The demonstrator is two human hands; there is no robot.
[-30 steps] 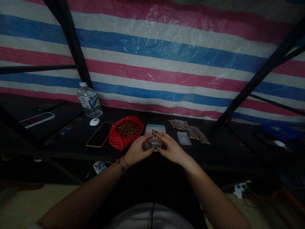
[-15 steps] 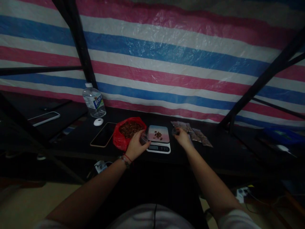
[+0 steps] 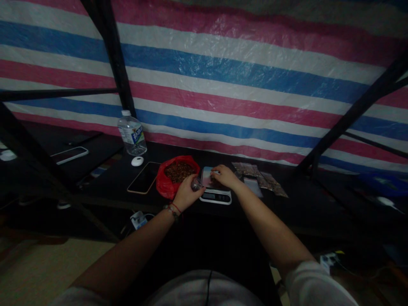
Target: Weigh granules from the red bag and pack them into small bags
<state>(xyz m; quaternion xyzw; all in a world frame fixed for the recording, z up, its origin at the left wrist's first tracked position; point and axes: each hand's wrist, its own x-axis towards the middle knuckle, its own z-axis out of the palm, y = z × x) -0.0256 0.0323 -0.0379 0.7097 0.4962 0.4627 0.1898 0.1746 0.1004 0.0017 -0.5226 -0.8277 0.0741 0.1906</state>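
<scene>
While the left hand (image 3: 185, 194) pinches a small bag (image 3: 195, 184), the right hand (image 3: 224, 176) rests curled on the scale (image 3: 215, 196).

scale (image 3: 215, 196): small white kitchen scale with a dark display strip along its near edge, standing flat on the dark table just right of the red bag; its platform is mostly covered by a hand.
small clear bag (image 3: 196, 183): little transparent pouch, crumpled, held off the table at the scale's left edge, its contents too dim to tell.
</scene>
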